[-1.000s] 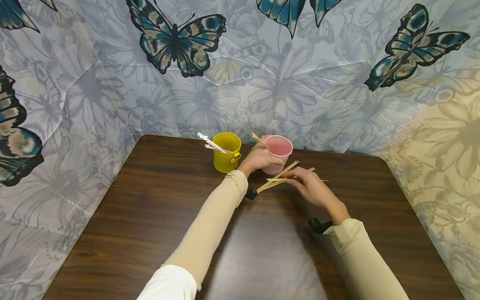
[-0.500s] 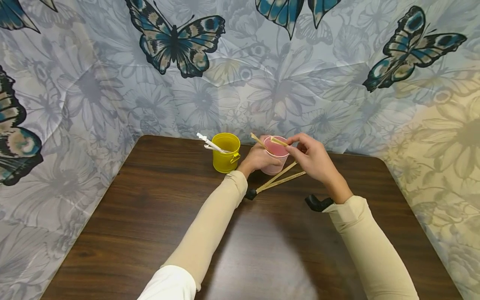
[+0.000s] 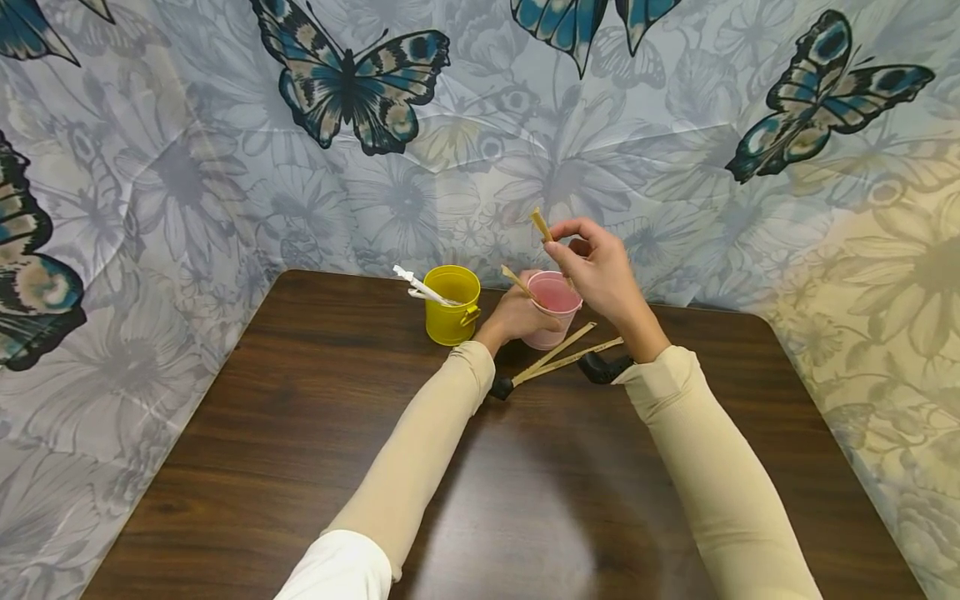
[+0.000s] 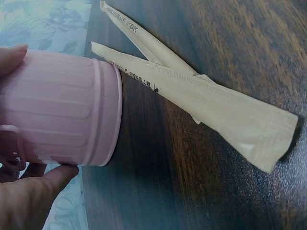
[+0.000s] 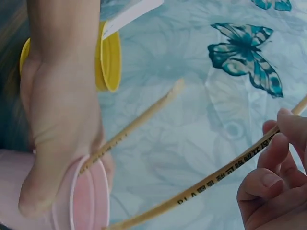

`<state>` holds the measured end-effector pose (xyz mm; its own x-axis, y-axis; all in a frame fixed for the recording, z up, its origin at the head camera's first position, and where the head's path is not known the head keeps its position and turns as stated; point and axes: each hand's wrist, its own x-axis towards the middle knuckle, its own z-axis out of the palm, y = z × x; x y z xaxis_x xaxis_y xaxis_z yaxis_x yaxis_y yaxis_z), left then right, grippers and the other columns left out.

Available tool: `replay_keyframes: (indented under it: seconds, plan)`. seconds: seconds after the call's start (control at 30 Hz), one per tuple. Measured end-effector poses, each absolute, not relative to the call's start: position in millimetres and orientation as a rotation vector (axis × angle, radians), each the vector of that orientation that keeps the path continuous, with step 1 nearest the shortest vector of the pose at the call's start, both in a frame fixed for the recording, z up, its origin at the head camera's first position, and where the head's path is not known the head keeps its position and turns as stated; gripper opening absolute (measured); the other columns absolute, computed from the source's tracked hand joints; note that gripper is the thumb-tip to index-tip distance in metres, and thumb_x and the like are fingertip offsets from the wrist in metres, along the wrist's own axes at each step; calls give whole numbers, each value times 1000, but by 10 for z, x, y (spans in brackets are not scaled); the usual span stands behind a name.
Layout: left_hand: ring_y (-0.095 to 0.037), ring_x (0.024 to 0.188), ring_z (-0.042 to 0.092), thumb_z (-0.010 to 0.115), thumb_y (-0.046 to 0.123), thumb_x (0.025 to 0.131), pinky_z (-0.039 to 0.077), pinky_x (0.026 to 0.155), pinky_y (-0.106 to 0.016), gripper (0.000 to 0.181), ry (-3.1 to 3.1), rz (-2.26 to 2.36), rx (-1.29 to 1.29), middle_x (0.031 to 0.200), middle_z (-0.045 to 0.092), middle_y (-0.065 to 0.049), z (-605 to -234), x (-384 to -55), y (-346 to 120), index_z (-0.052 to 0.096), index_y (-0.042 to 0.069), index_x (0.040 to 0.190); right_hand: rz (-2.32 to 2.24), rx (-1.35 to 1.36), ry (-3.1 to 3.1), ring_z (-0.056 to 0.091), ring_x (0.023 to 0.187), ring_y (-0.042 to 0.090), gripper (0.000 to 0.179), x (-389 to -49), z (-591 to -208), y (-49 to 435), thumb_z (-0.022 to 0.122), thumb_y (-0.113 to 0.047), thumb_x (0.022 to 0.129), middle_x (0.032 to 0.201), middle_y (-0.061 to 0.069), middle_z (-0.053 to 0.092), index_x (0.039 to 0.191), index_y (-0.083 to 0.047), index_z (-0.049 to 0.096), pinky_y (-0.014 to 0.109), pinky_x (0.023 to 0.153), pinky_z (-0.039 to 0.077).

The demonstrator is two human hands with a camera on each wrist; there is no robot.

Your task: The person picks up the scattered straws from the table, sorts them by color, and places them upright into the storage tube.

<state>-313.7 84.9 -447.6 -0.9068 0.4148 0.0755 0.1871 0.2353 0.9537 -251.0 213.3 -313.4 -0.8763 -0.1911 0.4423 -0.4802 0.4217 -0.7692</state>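
Note:
My left hand (image 3: 517,318) grips the side of a small pink bucket (image 3: 553,328), holding it upright on the table. Leaning out of that bucket is one brown paper-wrapped straw (image 3: 516,281). Above the mouth, my right hand (image 3: 598,267) pinches another paper-wrapped straw (image 5: 206,184) between thumb and fingers; its lower end reaches the rim in the right wrist view. Two more wrapped straws (image 4: 216,105) lie crossed on the table in front of the bucket, one over the other. In the left wrist view, only part of my left hand shows around the bucket.
A yellow bucket (image 3: 453,323) holding white-wrapped straws (image 3: 420,285) stands to the left of the pink one. Both are near the back edge of the dark wooden table (image 3: 300,400). Behind hangs a butterfly-print cloth (image 3: 405,200). Black wrist mounts (image 3: 600,367) sit on both arms.
My right hand has picked up a straw from the table and raised it over the pink bucket, turning it from lying flat toward upright. My left hand has kept its grip.

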Motion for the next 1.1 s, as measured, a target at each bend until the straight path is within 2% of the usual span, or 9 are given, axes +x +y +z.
replay_keyframes:
  seconds: [0.13,0.27,0.37,0.53,0.67,0.77,0.87,0.97,1.1]
  plan:
    - [-23,128,56,92,12,69,48,111,-37,97,2326,1709,584,148,50,-6,-4464,-3134,837,39,13,150,1449,582,-2404,56,62,8,20,-2621,-3231,2077,65,-13,100,105,5,67,116,-1,65,20,56,45]
    - [-24,131,53,91,14,70,47,112,-39,97,2344,1671,594,153,44,-6,-4461,-3140,825,38,13,151,1374,524,-2487,55,62,10,20,-2697,-3377,2070,67,-20,100,110,9,69,116,-7,68,21,54,43]
    - [-22,129,54,91,12,70,49,110,-38,97,2339,1662,607,150,48,-5,-4467,-3138,826,37,14,151,1325,470,-2551,50,61,13,20,-2721,-3473,2084,68,-25,99,110,7,70,114,-11,70,23,52,40]
    - [-20,123,60,90,11,72,51,106,-33,89,2347,1668,694,142,57,-4,-4480,-3160,827,43,14,147,1250,404,-2619,49,65,15,18,-2764,-3580,2100,69,-25,99,109,5,71,112,-13,69,25,54,41]
    - [-18,124,60,90,12,72,50,106,-29,86,2354,1662,728,141,58,-2,-4494,-3182,835,45,16,146,1214,372,-2662,55,69,20,18,-2790,-3637,2108,71,-24,98,108,5,72,112,-14,69,27,56,44]
    - [-17,121,61,88,9,73,51,104,-27,77,2310,1688,750,137,62,-1,-4493,-3188,840,52,16,141,1225,368,-2679,64,72,24,19,-2796,-3675,2122,73,-25,96,109,5,73,111,-15,69,26,58,49]
    - [-17,115,64,86,6,74,53,101,-25,69,2281,1711,800,130,68,-3,-4490,-3195,846,58,16,136,1213,391,-2681,62,68,24,21,-2779,-3692,2153,74,-24,95,110,7,72,113,-14,69,26,56,47]
    - [-19,116,64,86,5,73,52,101,-24,72,2296,1717,826,134,65,-5,-4492,-3200,850,56,15,139,1194,399,-2678,55,63,19,23,-2726,-3689,2199,74,-24,95,111,6,72,115,-14,69,25,55,45]
    - [-23,123,60,90,11,71,51,105,-28,89,2349,1694,710,147,50,-8,-4501,-3179,843,44,11,147,1165,391,-2651,48,59,14,24,-2598,-3692,2302,74,-25,95,105,8,71,114,-12,70,24,52,40]
